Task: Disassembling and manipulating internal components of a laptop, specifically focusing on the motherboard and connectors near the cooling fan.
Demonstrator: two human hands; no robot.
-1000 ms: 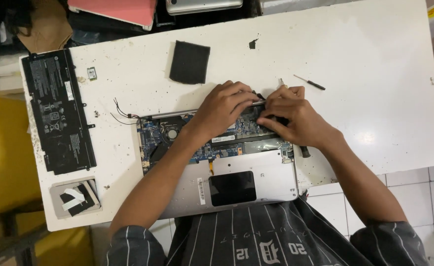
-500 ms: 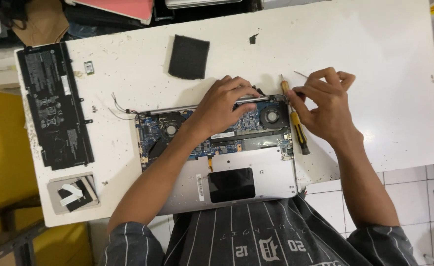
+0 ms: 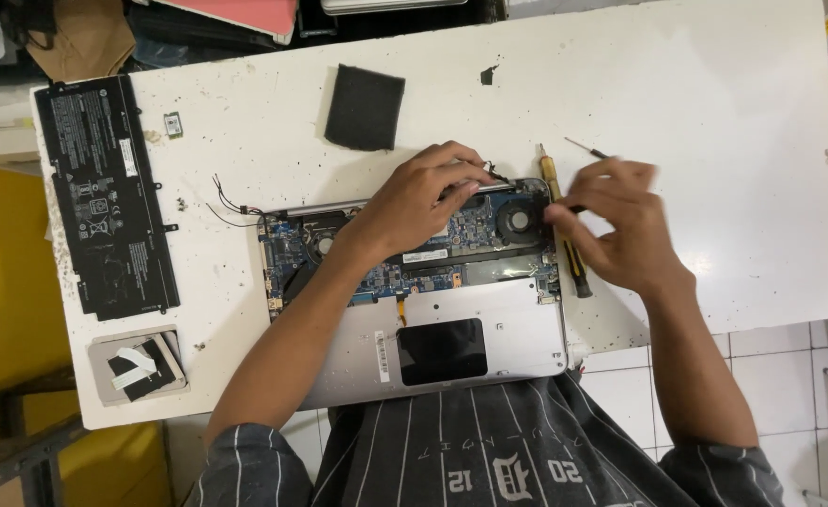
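Note:
An opened silver laptop [image 3: 489,352] lies bottom-up at the table's near edge, its blue circuit board [image 3: 470,246] and two fans exposed. My left hand [image 3: 414,202] rests on the board, with bent fingertips pressing on the top hinge edge next to a thin black wire. My right hand [image 3: 616,230] hovers just right of the laptop with its fingers curled. Something small and dark seems pinched at the thumb, but blur hides it. A yellow-handled screwdriver [image 3: 560,211] lies on the table between the laptop and that hand. A thin black tool [image 3: 585,147] pokes out from under the fingers.
A long black battery pack [image 3: 106,197] lies at the table's left end, with a grey tray of taped parts [image 3: 137,364] below it. A black foam square [image 3: 365,106] sits above the laptop. Loose wires [image 3: 231,205] trail left of the board. The white table [image 3: 714,141] ends over tiled floor.
My right hand let go of the yellow screwdriver, which now lies beside the laptop. The hand reached up to the thin tool, then drew back toward the laptop's right edge. My left hand stayed put.

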